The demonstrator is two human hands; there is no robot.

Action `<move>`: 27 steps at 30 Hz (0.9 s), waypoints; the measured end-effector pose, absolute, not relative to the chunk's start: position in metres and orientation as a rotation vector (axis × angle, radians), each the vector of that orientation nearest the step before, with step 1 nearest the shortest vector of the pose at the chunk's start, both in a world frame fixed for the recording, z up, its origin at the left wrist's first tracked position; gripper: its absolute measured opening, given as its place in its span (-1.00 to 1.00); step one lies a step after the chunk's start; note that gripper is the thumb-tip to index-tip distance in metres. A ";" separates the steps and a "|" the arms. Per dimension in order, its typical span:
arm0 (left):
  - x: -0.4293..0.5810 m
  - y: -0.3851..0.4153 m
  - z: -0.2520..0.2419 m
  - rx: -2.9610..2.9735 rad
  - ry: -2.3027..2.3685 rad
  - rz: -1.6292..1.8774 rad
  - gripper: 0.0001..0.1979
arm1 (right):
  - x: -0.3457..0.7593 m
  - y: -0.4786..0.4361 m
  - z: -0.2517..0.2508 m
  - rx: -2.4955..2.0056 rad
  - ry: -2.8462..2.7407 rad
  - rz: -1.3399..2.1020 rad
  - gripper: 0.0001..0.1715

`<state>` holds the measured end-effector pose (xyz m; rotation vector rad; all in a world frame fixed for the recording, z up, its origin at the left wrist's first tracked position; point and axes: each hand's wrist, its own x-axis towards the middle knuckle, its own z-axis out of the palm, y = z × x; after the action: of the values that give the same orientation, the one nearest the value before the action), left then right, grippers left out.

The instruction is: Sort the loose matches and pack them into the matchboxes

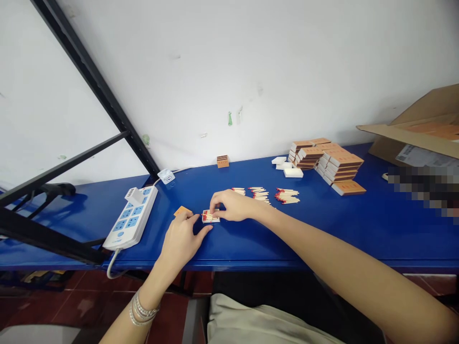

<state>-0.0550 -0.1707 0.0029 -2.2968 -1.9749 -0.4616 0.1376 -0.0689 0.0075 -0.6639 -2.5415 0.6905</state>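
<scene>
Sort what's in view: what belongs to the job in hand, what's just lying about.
Job in hand:
matchbox tray at the right hand
loose matches
orange cover by the left hand
stacked matchboxes and small white trays, probably

Apparently just lying about:
power strip
white gadget behind it
black thing at far left, unclear

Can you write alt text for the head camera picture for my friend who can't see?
A person's right hand is at a small white tray of red-tipped matches on a blue table, the left hand beside it. Loose match piles lie nearby, stacked orange matchboxes farther right, and a white power strip to the left.
</scene>
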 end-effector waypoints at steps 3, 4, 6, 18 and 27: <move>-0.049 -0.171 0.003 -2.286 -1.947 -0.435 -0.62 | 0.138 -0.069 0.008 -0.652 -2.556 0.691 -0.83; -0.048 -0.172 0.003 -2.287 -1.938 -0.431 -0.63 | 0.138 -0.069 0.008 -0.655 -2.559 0.694 -0.84; -0.046 -0.172 0.003 -2.276 -1.928 -0.412 -0.66 | 0.137 -0.068 0.008 -0.669 -2.542 0.689 -0.83; -0.037 -0.175 -0.014 -2.131 -1.763 -0.346 -0.61 | 0.131 -0.073 0.006 -0.739 -2.513 0.669 -0.86; -0.064 -0.174 0.005 -2.342 -1.748 -0.483 -0.52 | 0.140 -0.067 0.011 -0.784 -2.460 0.751 -0.69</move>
<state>-0.0638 -0.1739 0.0047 -2.3423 -1.7481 -0.4834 0.1401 -0.0670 0.0108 -0.7843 -2.4598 0.7510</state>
